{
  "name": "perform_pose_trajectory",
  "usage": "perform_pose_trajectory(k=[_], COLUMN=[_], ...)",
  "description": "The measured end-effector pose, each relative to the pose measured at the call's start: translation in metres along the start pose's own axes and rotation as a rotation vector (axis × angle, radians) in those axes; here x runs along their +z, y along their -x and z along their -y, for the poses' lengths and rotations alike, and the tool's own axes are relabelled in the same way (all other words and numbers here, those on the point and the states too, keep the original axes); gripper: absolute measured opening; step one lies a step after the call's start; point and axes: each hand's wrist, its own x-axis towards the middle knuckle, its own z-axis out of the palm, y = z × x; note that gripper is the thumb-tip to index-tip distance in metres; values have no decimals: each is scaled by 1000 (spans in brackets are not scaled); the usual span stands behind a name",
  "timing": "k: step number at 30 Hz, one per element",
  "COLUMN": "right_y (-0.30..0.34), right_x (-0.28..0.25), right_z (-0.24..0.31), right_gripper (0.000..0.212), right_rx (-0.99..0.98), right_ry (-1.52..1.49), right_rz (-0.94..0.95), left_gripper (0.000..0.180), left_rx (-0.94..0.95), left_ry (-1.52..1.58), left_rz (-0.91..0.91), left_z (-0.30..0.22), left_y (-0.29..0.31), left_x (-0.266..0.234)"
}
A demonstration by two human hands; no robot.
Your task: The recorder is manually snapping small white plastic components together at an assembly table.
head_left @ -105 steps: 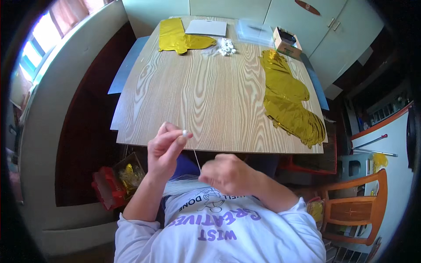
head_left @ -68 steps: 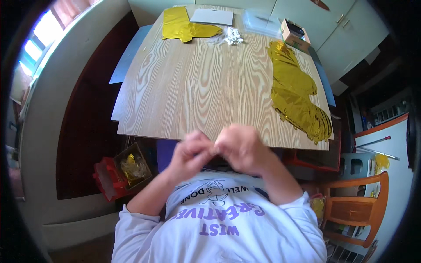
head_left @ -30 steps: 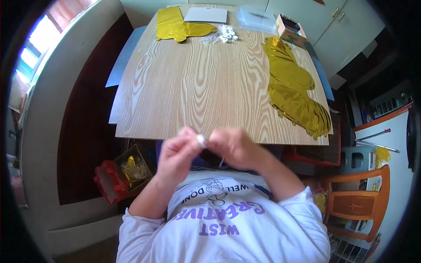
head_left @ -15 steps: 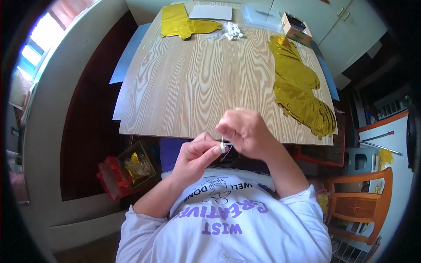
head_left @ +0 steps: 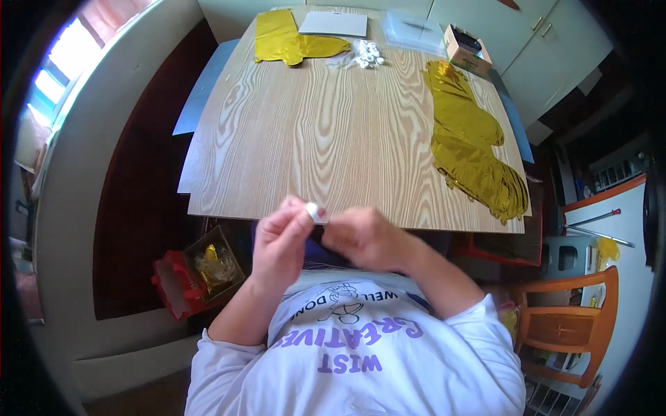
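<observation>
My left hand (head_left: 281, 239) is closed, pinching a small white roll (head_left: 316, 212) between thumb and fingers just off the table's near edge. It looks like a little roll of thin ribbon or string. My right hand (head_left: 364, 238) is right beside it, back up, with curled fingers blurred by motion. Whatever those fingers grip is hidden. Several similar white rolls (head_left: 368, 55) lie in a pile at the far side, by a crumpled clear bag (head_left: 340, 61).
Flat gold foil pieces lie on the wooden table (head_left: 291, 132): one foil piece (head_left: 298, 46) far left, other foil (head_left: 472, 132) along the right. Behind are a silver-grey flat panel (head_left: 334, 24), clear plastic sheets (head_left: 414, 33) and a small box (head_left: 467, 50). A red bin (head_left: 182, 284) stands lower left.
My left hand has moved left and up with the white roll, tilting it. My right hand has dropped lower and slightly left. The strand seen between the hands earlier no longer shows.
</observation>
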Motion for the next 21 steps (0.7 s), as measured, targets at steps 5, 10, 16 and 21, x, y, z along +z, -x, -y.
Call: perform_pose_trajectory(k=[5,10,16,21], right_y=[-23,-7,-37,-18], right_x=[-27,1,-31,-3], right_z=[15,-3,3,-16], right_gripper=[26,26,26,31], right_rx=[-182,32,-201,239], right_ry=[254,-48,354,-620], right_rz=[-98,-15,-30,7], left_gripper=[12,15,18,18], left_rx=[91,65,-114,-144], left_ry=[-517,40,-99,268], left_rz=[80,-33,12,22], left_z=[12,2,9,4], left_y=[8,-7,7,-2], left_x=[0,3,5,6])
